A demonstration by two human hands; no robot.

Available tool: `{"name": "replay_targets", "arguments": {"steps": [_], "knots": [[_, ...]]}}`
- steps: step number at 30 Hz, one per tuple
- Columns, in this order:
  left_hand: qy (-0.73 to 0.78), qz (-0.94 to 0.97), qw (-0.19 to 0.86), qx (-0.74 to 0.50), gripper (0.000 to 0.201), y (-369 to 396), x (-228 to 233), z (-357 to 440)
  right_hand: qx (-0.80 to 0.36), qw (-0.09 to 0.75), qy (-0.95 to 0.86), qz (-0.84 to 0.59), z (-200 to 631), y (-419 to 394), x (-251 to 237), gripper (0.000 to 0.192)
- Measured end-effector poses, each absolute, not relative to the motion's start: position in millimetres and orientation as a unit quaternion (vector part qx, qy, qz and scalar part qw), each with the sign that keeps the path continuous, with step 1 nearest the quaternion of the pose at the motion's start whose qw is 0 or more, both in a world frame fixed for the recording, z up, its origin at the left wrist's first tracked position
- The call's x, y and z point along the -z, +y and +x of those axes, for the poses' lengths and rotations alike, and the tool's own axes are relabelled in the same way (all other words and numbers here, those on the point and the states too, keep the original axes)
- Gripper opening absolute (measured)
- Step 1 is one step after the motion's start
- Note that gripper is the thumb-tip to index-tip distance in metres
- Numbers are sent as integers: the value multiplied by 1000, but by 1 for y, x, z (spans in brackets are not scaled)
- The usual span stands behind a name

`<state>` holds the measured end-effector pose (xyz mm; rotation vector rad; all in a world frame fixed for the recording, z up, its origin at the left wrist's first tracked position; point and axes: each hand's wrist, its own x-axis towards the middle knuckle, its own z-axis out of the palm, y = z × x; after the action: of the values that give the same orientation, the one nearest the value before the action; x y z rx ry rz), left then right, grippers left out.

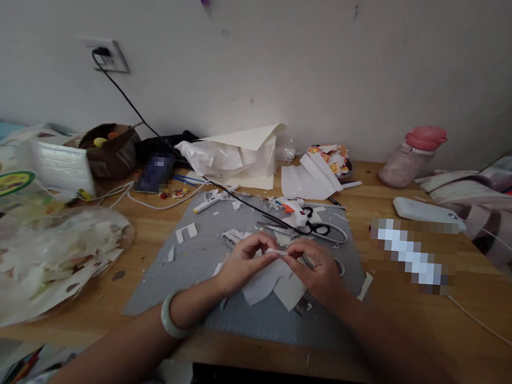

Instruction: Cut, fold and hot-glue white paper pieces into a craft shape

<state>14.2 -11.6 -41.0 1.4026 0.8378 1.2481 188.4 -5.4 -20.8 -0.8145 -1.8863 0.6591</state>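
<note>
Between the fingertips of my left hand [244, 264] and my right hand [318, 269] is a small white strip [277, 252], which looks like folded or rolled paper. Both hands pinch it from opposite ends above a grey cutting mat [157, 284]. Under them lie torn and cut white paper pieces [261, 283]. Just beyond my fingers, scissors [330, 232] rest on the mat, close to a white and orange hot glue gun [294, 209] with a black cord. A white pen-like tool [211, 200] lies at the mat's back left.
A plastic bag of paper scraps [45, 259] covers the table's left side. Along the wall stand a brown paper bag [109, 152], white sheets [236, 155] and a pink-lidded bottle [411, 156]. A white power bank [427, 213] lies at right. The black cord crosses to a wall socket [105, 55].
</note>
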Motion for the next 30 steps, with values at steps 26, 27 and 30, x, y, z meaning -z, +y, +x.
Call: {"name": "replay_targets", "arguments": {"steps": [26, 27, 30], "knots": [[378, 617, 501, -475, 18, -11, 44, 13, -271, 481, -759, -345, 187, -5, 24, 10], [380, 617, 500, -474, 19, -11, 44, 14, -268, 483, -758, -345, 187, -5, 24, 9], [388, 619, 493, -472, 20, -11, 43, 14, -262, 484, -760, -345, 187, -4, 24, 7]]}}
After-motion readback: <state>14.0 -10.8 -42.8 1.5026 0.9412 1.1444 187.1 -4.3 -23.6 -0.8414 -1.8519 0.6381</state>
